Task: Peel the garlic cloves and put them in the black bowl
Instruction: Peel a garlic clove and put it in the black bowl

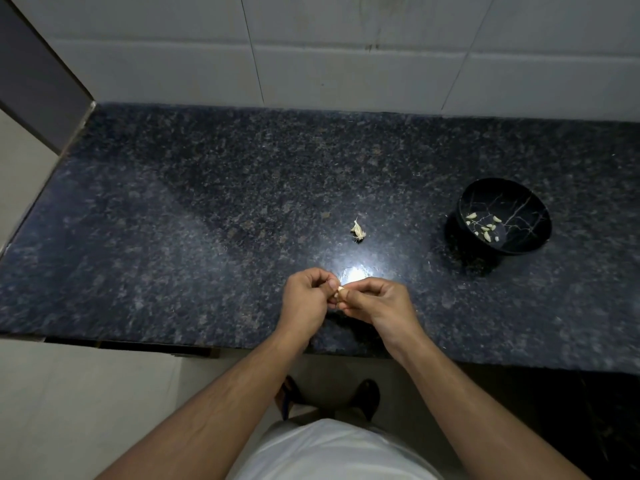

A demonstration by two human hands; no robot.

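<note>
- The left hand and the right hand meet over the front part of the counter, near the middle of its front edge.
- Both hands hold one small garlic clove between them. The fingers and thumbs of each hand are curled in and pinch the clove, so neither hand is spread open.
- Only a little pale bit of the clove shows between the fingertips. How much skin it has on cannot be told.
- A bright spot of light shines on the counter just behind the hands.
- A small pile of garlic skins lies on the counter behind the hands, about in the middle. It may have a clove in it; it is too small to tell.
- The black bowl sits on the right side of the counter, well apart from the hands. It has thin pale lines like cracks painted inside.
- Several peeled cloves lie in the bottom of the bowl.
- A white tiled wall stands along the back edge of the counter.
- Down below the front edge are the person's white shirt and two dark sandals on a pale floor.
</note>
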